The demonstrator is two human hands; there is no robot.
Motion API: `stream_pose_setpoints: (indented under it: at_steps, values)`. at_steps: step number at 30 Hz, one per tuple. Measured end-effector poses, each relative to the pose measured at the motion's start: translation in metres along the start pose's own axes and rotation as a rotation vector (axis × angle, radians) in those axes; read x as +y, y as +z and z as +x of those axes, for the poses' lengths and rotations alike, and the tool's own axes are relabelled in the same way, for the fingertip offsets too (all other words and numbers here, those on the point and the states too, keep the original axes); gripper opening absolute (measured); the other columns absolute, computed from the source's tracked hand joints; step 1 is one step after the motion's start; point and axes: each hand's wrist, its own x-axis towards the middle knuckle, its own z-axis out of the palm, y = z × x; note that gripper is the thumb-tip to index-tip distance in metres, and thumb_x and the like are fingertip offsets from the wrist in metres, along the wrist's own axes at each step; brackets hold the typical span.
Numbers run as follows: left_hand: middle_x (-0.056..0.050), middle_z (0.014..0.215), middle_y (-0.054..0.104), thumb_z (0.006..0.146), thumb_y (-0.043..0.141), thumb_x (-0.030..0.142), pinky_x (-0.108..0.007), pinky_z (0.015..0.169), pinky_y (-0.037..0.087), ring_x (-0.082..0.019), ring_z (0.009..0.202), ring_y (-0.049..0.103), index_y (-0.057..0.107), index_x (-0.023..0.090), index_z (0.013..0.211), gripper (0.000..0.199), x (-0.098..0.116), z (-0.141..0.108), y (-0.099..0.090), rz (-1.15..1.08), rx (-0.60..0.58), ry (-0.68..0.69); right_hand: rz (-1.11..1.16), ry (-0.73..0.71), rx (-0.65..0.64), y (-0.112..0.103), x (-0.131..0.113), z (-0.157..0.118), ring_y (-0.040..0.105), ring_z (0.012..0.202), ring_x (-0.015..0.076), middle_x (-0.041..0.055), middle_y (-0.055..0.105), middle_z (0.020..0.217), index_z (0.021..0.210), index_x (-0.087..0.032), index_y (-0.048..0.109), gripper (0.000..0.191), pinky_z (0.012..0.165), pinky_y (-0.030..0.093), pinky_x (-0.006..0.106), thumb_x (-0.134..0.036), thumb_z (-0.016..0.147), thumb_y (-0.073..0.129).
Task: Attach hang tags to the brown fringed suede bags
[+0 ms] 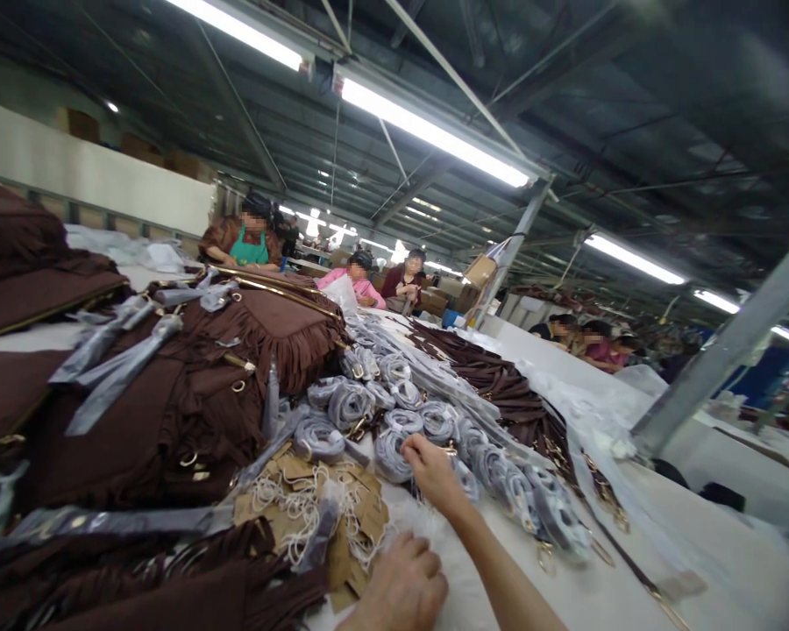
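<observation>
My right hand (432, 471) reaches out with its fingers pinched at the edge of a coiled strap (393, 454) in bluish-grey plastic wrap. Nearer to me, my left hand (404, 585) is low, its fingers curled together. What it grips, if anything, is hidden. Thin clear plastic (427, 524) lies between the hands. Left of my hands is a heap of brown card tags (361, 498) with white strings. More wrapped strap coils (351, 403) with gold clasps are piled beyond and to the right of my right hand.
Brown fringed bags (230, 386) pile up on the left of the white table (631, 526). Unwrapped brown straps (493, 377) lie in a long row beyond the coils. A grey metal post (710, 359) leans across the right. Several people (253, 241) sit farther back.
</observation>
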Motion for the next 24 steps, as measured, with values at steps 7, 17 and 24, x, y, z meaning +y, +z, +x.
stream_pose_setpoints:
  at_steps: [7,17,24]
  values:
    - [-0.005,0.08,0.072,0.093,0.063,0.028,-0.038,0.09,0.04,-0.022,0.089,0.06,0.068,0.018,0.083,0.015,-0.009,0.003,0.009,-0.046,0.097,-0.013,-0.225,0.101,-0.077,0.032,-0.002,0.018,0.061,0.073,0.0153,-0.0015,0.062,0.077,0.074,-0.017,0.06,0.028,0.072,0.05,0.033,-0.038,0.091,0.066]
    - [-0.008,0.096,0.073,0.081,0.063,0.009,-0.036,0.086,0.047,-0.025,0.097,0.063,0.071,0.02,0.091,0.017,-0.029,0.01,-0.006,-0.516,0.205,-0.327,0.252,0.103,-0.11,-0.051,-0.045,0.046,0.017,0.037,0.0043,-0.0143,0.022,0.049,0.068,-0.021,0.045,0.042,0.036,0.016,0.019,-0.054,0.088,0.062]
    - [-0.011,0.113,0.068,0.087,0.037,0.021,-0.034,0.075,0.055,-0.022,0.095,0.067,0.06,0.016,0.112,0.034,-0.039,0.018,-0.079,-1.174,0.424,-0.639,0.536,-0.033,-0.101,-0.093,-0.116,0.032,0.007,0.043,0.0045,-0.0151,0.015,0.05,0.067,-0.024,0.042,0.058,0.038,0.007,0.02,-0.068,0.059,0.078]
